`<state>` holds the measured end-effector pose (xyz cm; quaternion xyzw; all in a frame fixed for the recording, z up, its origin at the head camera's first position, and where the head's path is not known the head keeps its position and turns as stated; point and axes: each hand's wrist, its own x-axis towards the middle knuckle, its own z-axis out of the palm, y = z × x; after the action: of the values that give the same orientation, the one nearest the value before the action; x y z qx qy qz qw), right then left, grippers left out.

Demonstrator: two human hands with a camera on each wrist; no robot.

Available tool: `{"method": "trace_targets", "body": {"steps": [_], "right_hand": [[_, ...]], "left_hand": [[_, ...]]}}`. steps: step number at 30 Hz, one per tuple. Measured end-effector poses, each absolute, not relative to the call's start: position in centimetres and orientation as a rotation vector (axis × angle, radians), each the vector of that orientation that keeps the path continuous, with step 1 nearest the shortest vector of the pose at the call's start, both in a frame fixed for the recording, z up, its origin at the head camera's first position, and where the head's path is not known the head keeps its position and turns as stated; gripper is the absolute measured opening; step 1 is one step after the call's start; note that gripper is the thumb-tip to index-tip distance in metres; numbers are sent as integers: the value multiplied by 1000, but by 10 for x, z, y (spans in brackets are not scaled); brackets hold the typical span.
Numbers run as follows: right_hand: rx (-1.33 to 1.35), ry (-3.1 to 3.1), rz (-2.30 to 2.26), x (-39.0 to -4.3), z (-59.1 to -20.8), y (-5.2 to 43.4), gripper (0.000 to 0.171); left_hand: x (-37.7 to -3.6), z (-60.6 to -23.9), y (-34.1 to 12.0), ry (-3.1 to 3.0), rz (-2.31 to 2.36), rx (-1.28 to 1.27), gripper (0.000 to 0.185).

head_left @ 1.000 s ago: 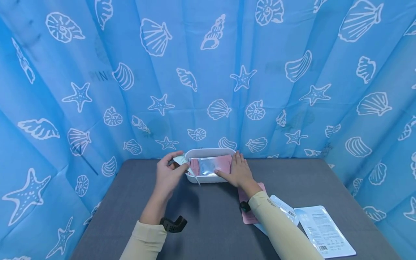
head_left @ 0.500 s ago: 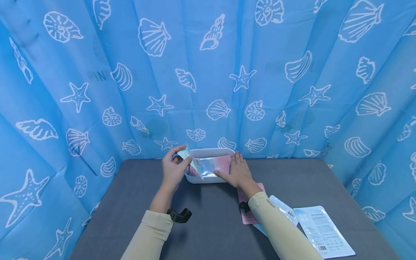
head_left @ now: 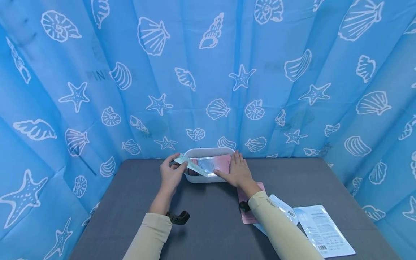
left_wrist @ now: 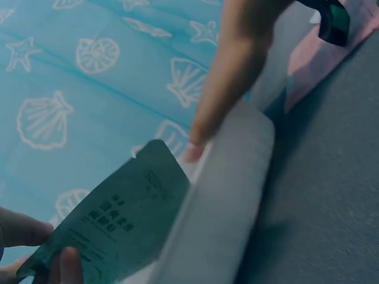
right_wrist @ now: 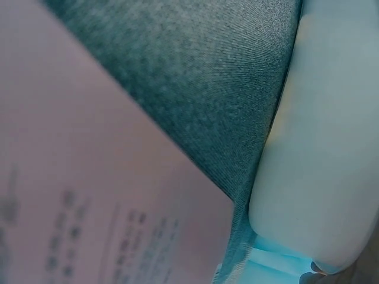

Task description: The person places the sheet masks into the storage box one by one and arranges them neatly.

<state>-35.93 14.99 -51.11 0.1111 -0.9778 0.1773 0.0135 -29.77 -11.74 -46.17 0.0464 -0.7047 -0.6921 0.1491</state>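
Left hand (head_left: 171,174), centre of the head view, pinches one end of a pale green flat foil sachet (head_left: 191,166) between thumb and fingers; the sachet slants to the right over the near left corner of a white rounded rectangular plastic tray (head_left: 208,153). In the left wrist view the sachet (left_wrist: 112,222) bears dark print too blurred to read. Right hand (head_left: 238,172) lies with straight fingers against the tray's right end, holding nothing. Inside the tray lie a silver foil sachet (head_left: 207,165) and pink sachets (head_left: 223,163). Under the right wrist, lower centre, a pink flat sachet (head_left: 247,215) rests on the dark grey table (head_left: 208,224); the forearm hides part of it. Lower right: two white printed sachets (head_left: 323,231), text illegible. Behind, a blue curtain with white shells and starfish (head_left: 208,72).
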Motion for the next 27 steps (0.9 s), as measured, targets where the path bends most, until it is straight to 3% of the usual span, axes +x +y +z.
{"method": "trace_targets", "body": {"steps": [11, 23, 27], "right_hand": [[351, -3051, 554, -358, -507, 150, 126], [348, -3054, 538, -357, -506, 149, 120], [348, -3053, 528, -357, -507, 149, 117]], "left_hand": [[-293, -491, -116, -2224, -1849, 251, 63], [-290, -496, -111, -2414, -1741, 208, 66], [-290, -497, -111, -2443, -1753, 84, 63]]}}
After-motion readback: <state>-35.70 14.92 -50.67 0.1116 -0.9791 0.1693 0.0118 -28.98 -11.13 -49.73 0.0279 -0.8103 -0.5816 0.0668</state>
